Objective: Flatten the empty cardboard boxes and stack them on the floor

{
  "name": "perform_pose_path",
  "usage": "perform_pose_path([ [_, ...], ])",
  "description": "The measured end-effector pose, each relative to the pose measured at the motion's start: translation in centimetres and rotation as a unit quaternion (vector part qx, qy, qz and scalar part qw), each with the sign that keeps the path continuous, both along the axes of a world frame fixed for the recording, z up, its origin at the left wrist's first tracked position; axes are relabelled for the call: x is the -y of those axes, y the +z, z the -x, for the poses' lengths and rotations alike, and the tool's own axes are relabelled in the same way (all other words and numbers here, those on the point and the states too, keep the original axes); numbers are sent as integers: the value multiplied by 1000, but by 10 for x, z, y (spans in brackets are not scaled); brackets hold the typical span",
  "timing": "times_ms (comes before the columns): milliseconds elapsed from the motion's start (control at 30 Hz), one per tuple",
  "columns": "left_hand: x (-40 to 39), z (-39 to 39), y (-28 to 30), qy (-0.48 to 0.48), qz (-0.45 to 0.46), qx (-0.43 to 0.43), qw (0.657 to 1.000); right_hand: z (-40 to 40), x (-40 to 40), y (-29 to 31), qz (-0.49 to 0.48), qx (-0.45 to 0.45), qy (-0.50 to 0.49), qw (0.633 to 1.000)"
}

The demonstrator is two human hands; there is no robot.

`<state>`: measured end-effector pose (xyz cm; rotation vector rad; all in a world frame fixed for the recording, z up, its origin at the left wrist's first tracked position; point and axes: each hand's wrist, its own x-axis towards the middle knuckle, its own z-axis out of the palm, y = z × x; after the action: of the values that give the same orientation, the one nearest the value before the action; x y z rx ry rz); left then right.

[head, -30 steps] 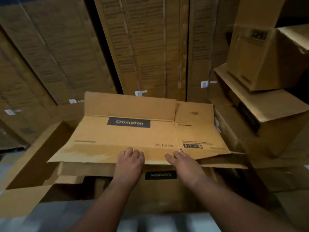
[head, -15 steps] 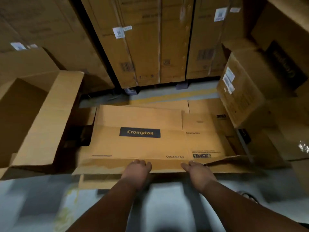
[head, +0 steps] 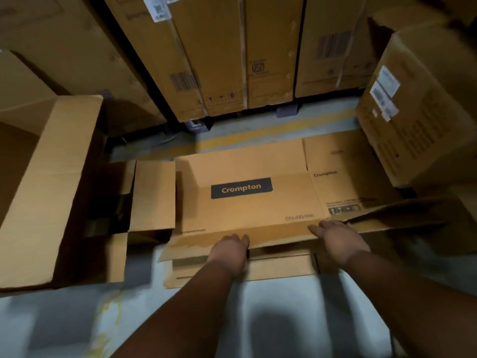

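Note:
A flattened brown cardboard box [head: 258, 210] with a dark "Crompton" label lies low over the grey floor, on top of another flattened box [head: 278, 266] whose near edge shows beneath it. My left hand [head: 228, 250] grips the top box's near flap at its middle, fingers curled over the edge. To the right, my right hand [head: 340, 239] rests palm-down on the same near edge, fingers spread; whether it grips is unclear. An open, unflattened box [head: 33, 192] stands at the left.
Tall sealed cartons [head: 222, 55] stand on dark blocks behind the pile. More boxes [head: 423, 112] are stacked at the right, close to the flattened box's far corner. A yellow line [head: 258, 138] crosses the grey floor [head: 284, 319], which shows between me and the pile.
The flattened box has come down from chest height to the pile on the floor, both hands staying on its near edge. My view has tilted downwards.

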<state>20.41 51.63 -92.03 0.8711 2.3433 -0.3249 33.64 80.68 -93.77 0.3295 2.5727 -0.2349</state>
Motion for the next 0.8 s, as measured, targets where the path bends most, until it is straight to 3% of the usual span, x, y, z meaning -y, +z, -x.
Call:
perform_pose_path([
  [167,19,4,-16,19,14,-21,999,25,-7,-8,-9,52,31,998],
  [400,35,14,-22,18,93,-20,995,20,29,-21,42,123,1,992],
  [533,47,11,-22,-6,121,-7,993,23,59,0,-5,175,70,982],
  [633,44,10,-4,-8,97,-22,995,37,75,25,-30,162,110,980],
  [800,47,18,56,-3,42,-66,997,76,85,91,-21,57,144,988],
])
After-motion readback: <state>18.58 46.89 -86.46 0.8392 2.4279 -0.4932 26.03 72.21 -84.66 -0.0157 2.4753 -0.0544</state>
